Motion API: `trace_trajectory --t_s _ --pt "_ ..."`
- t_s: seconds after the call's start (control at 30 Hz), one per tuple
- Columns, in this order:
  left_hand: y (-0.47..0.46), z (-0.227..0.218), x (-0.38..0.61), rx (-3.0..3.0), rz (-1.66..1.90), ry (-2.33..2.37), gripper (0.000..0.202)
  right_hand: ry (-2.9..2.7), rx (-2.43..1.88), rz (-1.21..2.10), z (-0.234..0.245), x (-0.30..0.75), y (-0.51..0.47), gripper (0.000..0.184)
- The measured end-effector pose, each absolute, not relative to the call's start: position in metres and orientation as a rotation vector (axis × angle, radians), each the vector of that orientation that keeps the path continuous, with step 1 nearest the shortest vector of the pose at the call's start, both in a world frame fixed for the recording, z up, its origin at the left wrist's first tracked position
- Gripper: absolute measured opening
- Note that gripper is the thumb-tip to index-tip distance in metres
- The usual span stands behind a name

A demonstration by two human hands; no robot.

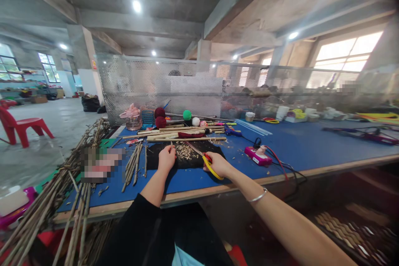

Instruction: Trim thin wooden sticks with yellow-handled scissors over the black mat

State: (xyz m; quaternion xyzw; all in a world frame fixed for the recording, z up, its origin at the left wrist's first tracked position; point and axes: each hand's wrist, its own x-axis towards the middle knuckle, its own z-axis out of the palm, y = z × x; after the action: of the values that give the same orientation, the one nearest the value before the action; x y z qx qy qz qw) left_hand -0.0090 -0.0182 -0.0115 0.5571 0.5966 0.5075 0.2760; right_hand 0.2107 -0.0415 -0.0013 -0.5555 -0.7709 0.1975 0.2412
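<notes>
My left hand (167, 158) is closed in a pinch above the left part of a black cloth (156, 158). A small pale tip shows at its fingertips, too small to name. A pair of scissors (213, 169) with yellow and red handles is gripped in my right hand (220, 165). Its blades point up and left, towards a scattered pile of short cut stick pieces (186, 151) on the cloth. The blades are apart from my left hand. Beside the cloth on the left lie several thin twigs (133, 165).
A large bundle of long branches (52, 191) leans along the table's left edge. Behind the cloth lie thicker sticks (187, 138), yarn balls (187, 115) and a pink-lidded jug (133, 119). A pink power strip (258, 156) with cords sits to the right on the blue tabletop (299, 145).
</notes>
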Motion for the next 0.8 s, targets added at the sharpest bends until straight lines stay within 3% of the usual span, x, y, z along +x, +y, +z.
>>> trace_trajectory --t_s 0.23,0.8 --pt "-0.016 -0.016 -0.01 1.454 1.397 1.529 0.025 -2.253 -1.555 0.297 -0.001 0.2 -0.035 0.02" --pt "-0.018 -0.015 -0.011 1.492 1.386 1.554 0.025 -2.427 -1.616 0.228 0.01 0.189 -0.032 0.011"
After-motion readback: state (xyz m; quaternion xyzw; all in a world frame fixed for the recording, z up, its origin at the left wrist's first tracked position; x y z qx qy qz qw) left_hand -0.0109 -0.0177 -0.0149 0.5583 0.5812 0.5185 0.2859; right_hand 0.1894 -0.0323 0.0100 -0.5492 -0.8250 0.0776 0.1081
